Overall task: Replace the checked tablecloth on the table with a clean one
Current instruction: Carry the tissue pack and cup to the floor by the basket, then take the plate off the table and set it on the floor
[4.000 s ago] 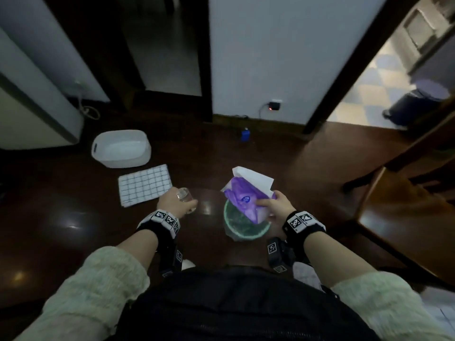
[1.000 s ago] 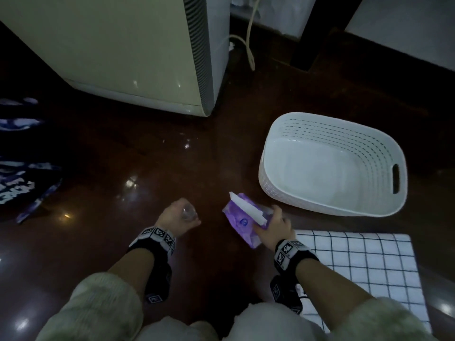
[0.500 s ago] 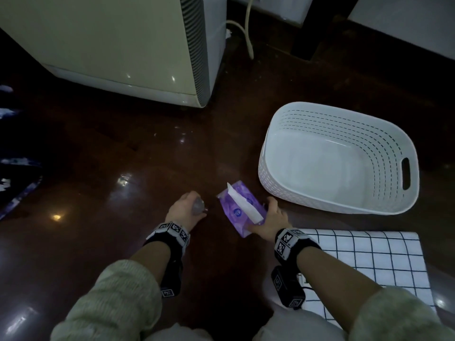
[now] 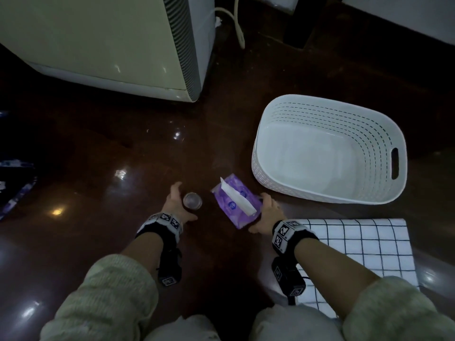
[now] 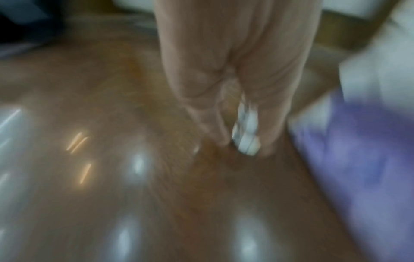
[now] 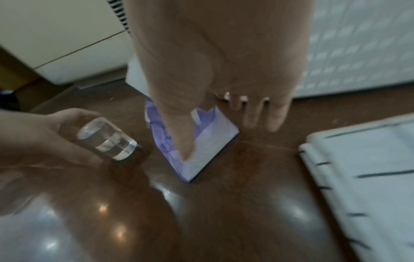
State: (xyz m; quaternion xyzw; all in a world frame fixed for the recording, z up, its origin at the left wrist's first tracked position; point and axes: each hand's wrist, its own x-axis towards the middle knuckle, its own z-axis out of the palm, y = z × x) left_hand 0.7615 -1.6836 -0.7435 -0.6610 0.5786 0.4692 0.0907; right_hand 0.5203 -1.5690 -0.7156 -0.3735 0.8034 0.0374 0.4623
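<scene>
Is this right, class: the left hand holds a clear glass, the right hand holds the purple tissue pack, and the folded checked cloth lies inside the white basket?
Not quite. The folded checked cloth lies on the floor beside the white basket, not inside it, as the head view shows. The left hand does hold the clear glass, the right hand the purple tissue pack.

No legible text, brand or number can be made out. A round blue emblem is printed on the purple tissue pack (image 4: 235,204), too blurred to be read. Black-and-white square coded markers are borne on both wristbands (image 4: 285,231); no characters are carried.
</scene>
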